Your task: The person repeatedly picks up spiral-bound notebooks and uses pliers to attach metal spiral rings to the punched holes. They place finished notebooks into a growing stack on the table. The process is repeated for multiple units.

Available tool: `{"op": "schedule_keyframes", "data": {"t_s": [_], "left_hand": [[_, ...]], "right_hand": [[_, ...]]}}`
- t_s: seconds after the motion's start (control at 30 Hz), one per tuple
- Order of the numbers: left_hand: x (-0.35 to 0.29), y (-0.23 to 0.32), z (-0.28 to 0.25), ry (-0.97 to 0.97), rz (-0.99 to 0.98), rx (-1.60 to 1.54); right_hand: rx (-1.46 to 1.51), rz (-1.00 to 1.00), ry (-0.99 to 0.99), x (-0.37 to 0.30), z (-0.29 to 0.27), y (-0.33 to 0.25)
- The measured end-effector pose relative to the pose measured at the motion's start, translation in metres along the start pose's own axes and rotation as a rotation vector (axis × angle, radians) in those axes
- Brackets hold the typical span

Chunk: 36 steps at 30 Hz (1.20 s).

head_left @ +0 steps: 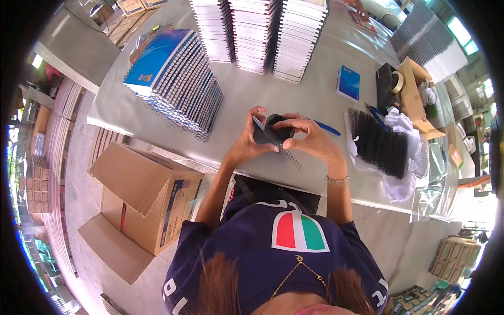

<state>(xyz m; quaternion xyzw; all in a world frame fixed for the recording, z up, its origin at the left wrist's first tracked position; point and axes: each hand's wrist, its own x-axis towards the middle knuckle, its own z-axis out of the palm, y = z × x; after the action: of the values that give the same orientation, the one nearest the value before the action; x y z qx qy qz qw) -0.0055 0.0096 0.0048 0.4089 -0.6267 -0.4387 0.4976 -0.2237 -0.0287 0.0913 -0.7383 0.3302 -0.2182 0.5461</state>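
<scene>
Over the table's near edge, my left hand (245, 143) grips a small dark-covered spiral notebook (261, 136). A wire coil (292, 159) runs along its edge, and its loose end sticks out toward me. My right hand (315, 140) has its fingers curled round a black, round, hollow-looking piece (278, 127), pressed close to the coil; its exact kind I cannot make out. Just beyond my right hand lies a blue-handled tool (327, 127), partly hidden by the fingers. A single blue notebook (348, 83) lies farther right.
A stack of blue spiral notebooks (181, 79) stands left, with tall notebook stacks (253, 37) behind. To the right are black coils (379, 143) on white plastic, a tape dispenser (387, 86) and a cardboard box (415, 100). An opened carton (142, 197) sits below left. Another person's hand (358, 8) shows far off.
</scene>
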Motion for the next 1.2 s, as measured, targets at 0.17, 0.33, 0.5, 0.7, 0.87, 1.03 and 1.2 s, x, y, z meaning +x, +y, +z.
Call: {"op": "schedule_keyframes", "data": {"t_s": [0.17,0.33,0.5,0.7,0.87,1.03,1.2], "left_hand": [[-0.003,0.003,0.016,0.177,0.004,0.124],[-0.013,0.006,0.036,0.41,-0.01,0.055],[-0.025,0.004,0.026,0.367,-0.201,-0.156],[-0.02,0.019,0.022,0.332,-0.081,-0.196],[-0.019,0.022,0.011,0.267,-0.21,-0.176],[-0.021,0.031,0.015,0.256,-0.104,-0.118],[-0.027,0.038,0.015,0.254,-0.089,0.005]], "right_hand": [[-0.238,-0.165,0.454,0.026,0.003,0.051],[-0.785,0.042,0.685,-0.028,-0.015,0.088],[-0.933,0.179,0.728,-0.069,0.018,0.075],[-0.48,-0.081,0.898,-0.074,0.046,0.033],[-0.447,-0.202,0.658,-0.057,0.081,0.001],[-0.506,-0.217,0.62,-0.043,0.1,0.007],[-0.573,-0.228,0.609,-0.041,0.104,0.006]]}}
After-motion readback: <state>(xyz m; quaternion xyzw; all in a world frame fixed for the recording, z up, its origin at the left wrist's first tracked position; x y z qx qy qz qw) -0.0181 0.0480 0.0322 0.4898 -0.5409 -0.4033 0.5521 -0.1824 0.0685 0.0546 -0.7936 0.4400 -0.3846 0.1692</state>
